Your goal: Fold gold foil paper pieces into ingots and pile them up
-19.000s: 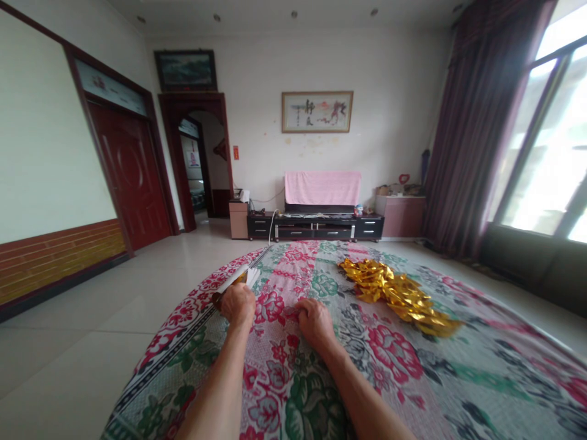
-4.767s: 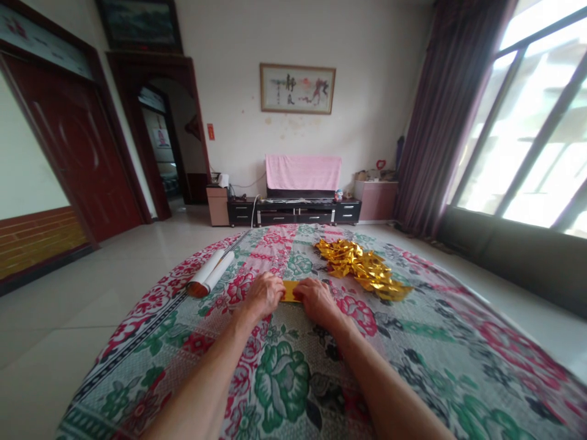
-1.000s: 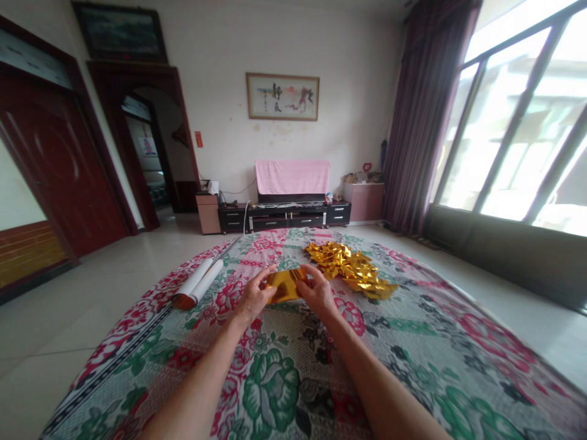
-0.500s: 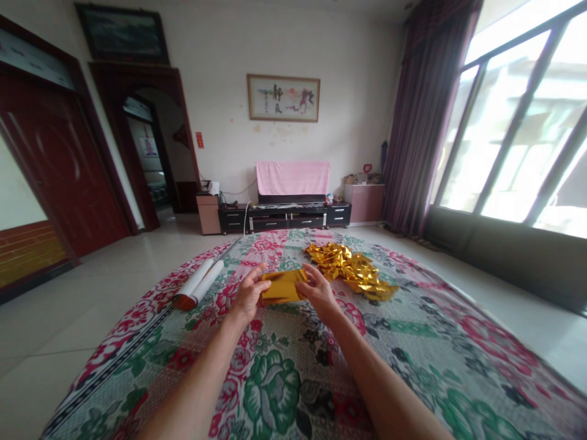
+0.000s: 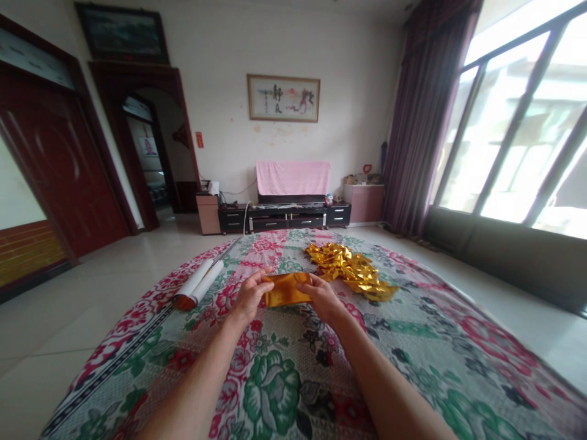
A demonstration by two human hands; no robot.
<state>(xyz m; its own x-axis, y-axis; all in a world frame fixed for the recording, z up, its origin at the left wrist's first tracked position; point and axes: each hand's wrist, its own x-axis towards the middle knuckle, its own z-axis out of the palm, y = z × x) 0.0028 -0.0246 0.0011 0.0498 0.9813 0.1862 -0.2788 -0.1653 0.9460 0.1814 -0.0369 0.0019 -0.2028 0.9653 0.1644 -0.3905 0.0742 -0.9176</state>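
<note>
A shiny gold foil paper sheet [image 5: 287, 289], rectangular and seemingly folded or curled, is held above the cloth in front of me. My left hand [image 5: 251, 295] pinches its left end between thumb and fingers. At the opposite end, my right hand [image 5: 323, 296] grips it with the thumb on the near face. Just beyond my right hand lies a heap of folded gold foil pieces [image 5: 351, 269]. The fingers behind the sheet are partly hidden.
A floral cloth [image 5: 275, 391] covers the surface before me. White rolled sheets [image 5: 202, 282] lie at its left. Farther back stand a low black cabinet [image 5: 275, 221] and a pink towel [image 5: 293, 177] over a screen. A window [image 5: 518, 134] is at right.
The foil sheet has shifted slightly to the right and tilted in my hands. My right hand has moved a little right and its fingers have closed further around the sheet's end.
</note>
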